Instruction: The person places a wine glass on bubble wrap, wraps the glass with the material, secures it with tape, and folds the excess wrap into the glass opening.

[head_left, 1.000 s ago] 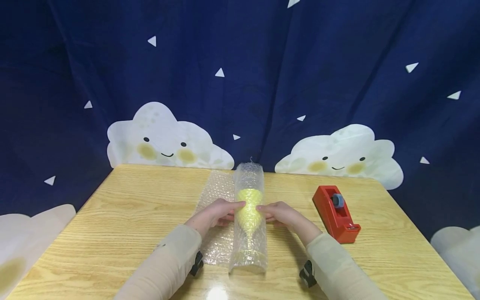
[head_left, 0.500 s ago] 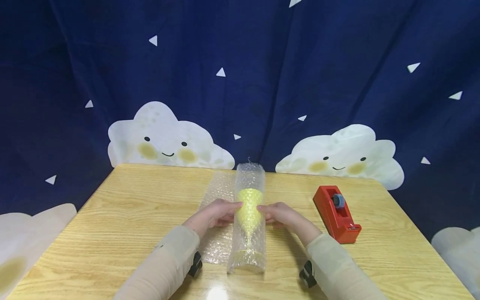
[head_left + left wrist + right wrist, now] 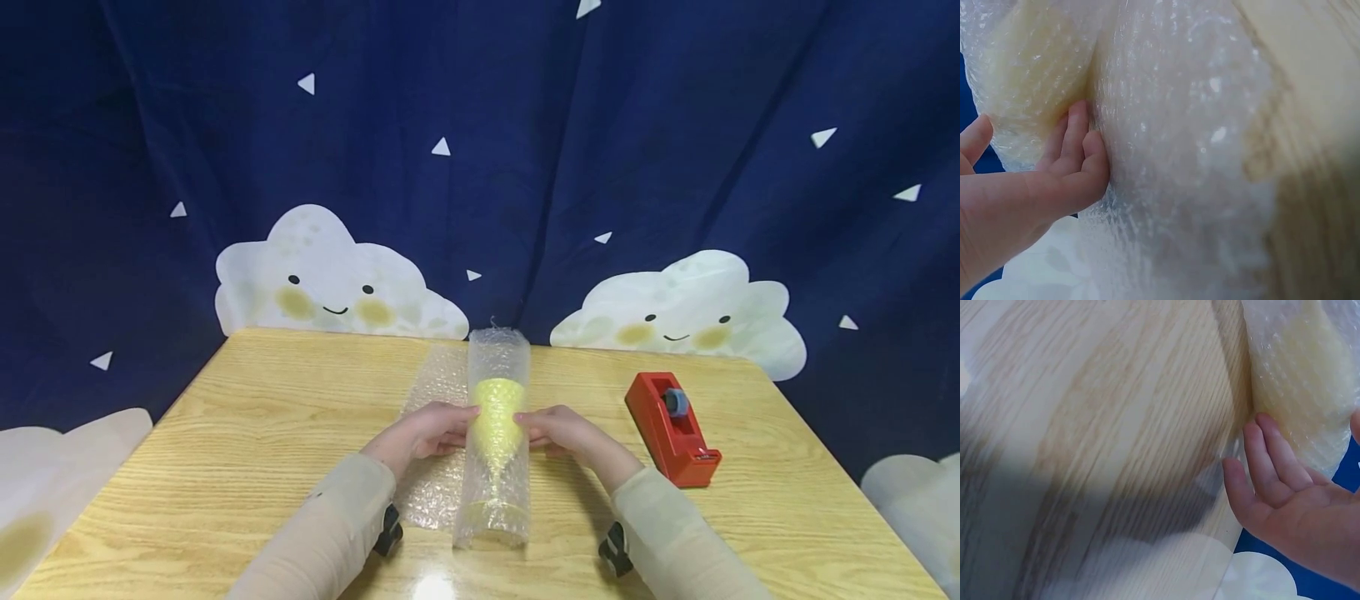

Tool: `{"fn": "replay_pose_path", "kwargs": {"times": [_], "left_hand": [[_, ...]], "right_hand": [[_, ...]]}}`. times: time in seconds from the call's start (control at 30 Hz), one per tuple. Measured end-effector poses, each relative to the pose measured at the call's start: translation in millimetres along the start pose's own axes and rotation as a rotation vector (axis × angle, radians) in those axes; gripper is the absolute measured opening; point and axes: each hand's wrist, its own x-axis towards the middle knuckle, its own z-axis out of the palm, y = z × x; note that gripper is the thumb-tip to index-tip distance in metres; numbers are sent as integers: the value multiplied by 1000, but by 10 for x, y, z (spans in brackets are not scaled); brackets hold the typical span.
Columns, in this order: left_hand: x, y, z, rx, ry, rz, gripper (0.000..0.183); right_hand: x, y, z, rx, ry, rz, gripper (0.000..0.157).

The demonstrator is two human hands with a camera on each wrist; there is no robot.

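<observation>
A yellow goblet [image 3: 498,421] lies inside a roll of bubble wrap [image 3: 498,354], its bowl toward the far side and its foot toward me. My left hand [image 3: 427,429] holds the roll's left side, thumb on top and fingers lower down along it. From the right, my right hand [image 3: 561,431] grips the same roll at about the same height, thumb tip on the plastic. In the left wrist view, the fingers [image 3: 1075,134] tuck into the fold where roll meets flat sheet. The right wrist view has the fingertips [image 3: 1260,428] against the wrap's lower side.
A flat stretch of bubble wrap [image 3: 431,492] extends left from the roll over the wooden table [image 3: 285,400]. On the right stands a red tape dispenser [image 3: 675,433] with a blue tape roll. Behind the table hangs a dark blue curtain [image 3: 495,125] with clouds.
The wrapped goblet has rolled slightly left onto the flat sheet. My left hand has shifted a little left with it; the right hand stays nearly in place.
</observation>
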Motion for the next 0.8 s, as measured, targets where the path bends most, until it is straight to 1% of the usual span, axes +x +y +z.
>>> {"fn": "replay_pose_path", "kwargs": {"times": [0.23,0.4,0.5,0.63,0.8], "left_hand": [[-20,3,3,0,-25,3,45],[-31,16,16,-13,-14,-7,57],[-28,30,23,9,2,-17,61],[-21,39,26,41,16,-28,56],[-8,31,29,16,1,-29,53]], "right_hand": [[-22,-6,4,-3,-20,-9,54],[-20,-4,6,-3,-18,-4,53],[-10,-2,9,0,-12,4,52],[9,5,11,5,-2,12,51],[11,10,18,3,1,13,53]]}}
